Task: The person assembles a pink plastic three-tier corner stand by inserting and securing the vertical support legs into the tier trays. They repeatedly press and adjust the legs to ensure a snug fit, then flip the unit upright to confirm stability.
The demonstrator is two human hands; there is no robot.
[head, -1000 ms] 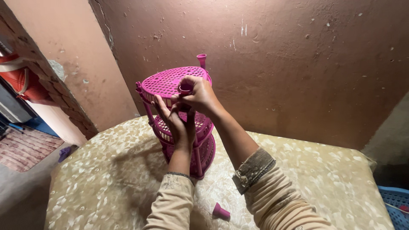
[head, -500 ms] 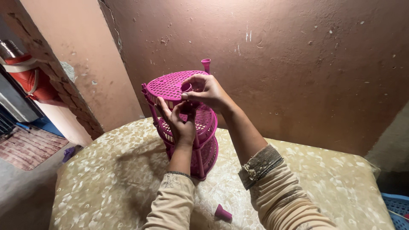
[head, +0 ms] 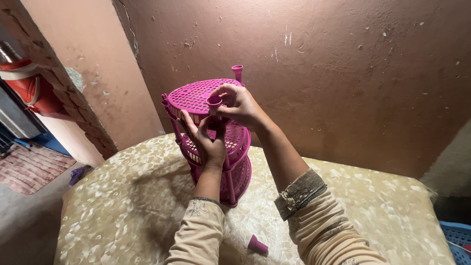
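A magenta plastic rack (head: 196, 95) with three round perforated tiers stands upright on a table covered by a beige patterned cloth (head: 122, 206). My left hand (head: 203, 137) grips the near post just under the top tier. My right hand (head: 238, 105) pinches a small magenta cap (head: 214, 101) sitting at the top of that post. Another post with a cap (head: 237, 71) sticks up at the rack's far side. A loose magenta cap piece (head: 257, 244) lies on the cloth between my forearms.
A rough brown wall (head: 343, 64) rises right behind the table. To the left are a brick pillar (head: 49, 83), a red object (head: 34, 91) and a lower floor. A blue crate (head: 458, 240) shows at the bottom right edge.
The view has shifted slightly so the rack sits a little further right. Both hands stay on the near post and its cap, with my right fingers adjusting around the cap.
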